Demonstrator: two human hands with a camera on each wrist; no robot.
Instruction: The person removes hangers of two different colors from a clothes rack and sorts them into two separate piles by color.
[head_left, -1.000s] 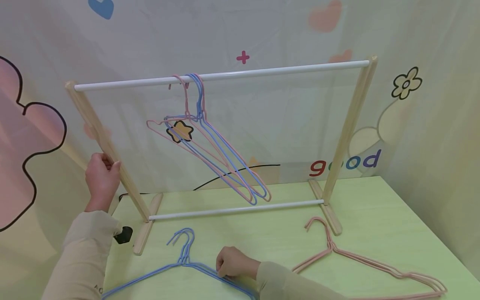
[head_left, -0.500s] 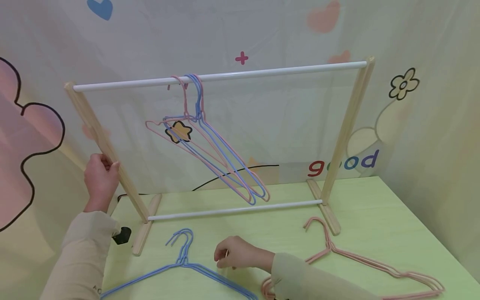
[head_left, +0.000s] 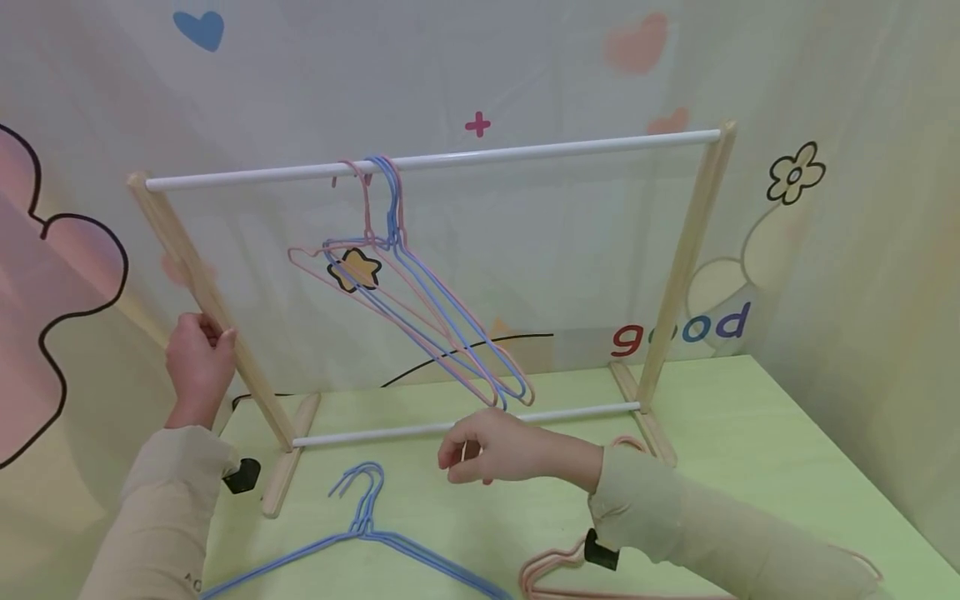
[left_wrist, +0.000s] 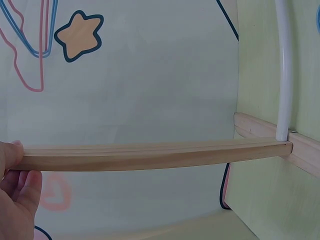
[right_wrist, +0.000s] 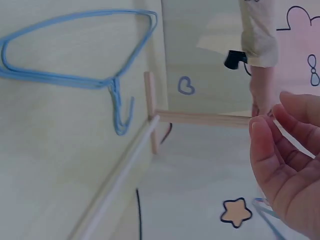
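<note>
My left hand (head_left: pixel 201 367) grips the left wooden post (head_left: pixel 264 400) of a clothes rack, thumb and fingers on either side of it in the left wrist view. My right hand (head_left: pixel 510 446), fingers loosely bent and holding nothing, is raised over the table in front of the rack's lower bar (head_left: pixel 577 412). From the white top rail (head_left: pixel 555 152) hang pink hangers (head_left: pixel 366 208) and blue hangers (head_left: pixel 393 212), left of its middle. More blue hangers (head_left: pixel 365 512) lie stacked on the table. Stacked pink hangers (head_left: pixel 630 595) at the right are partly hidden by my right forearm.
The pale green table (head_left: pixel 765 433) reaches out to the right of the rack. The rack's right post (head_left: pixel 686 267) stands on a wooden foot (head_left: pixel 645 417). Behind everything hangs a printed curtain (head_left: pixel 570 250).
My right hand has left the blue hangers on the table and risen up and to the right, its forearm now covering much of the pink stack. The left hand keeps its grip on the post.
</note>
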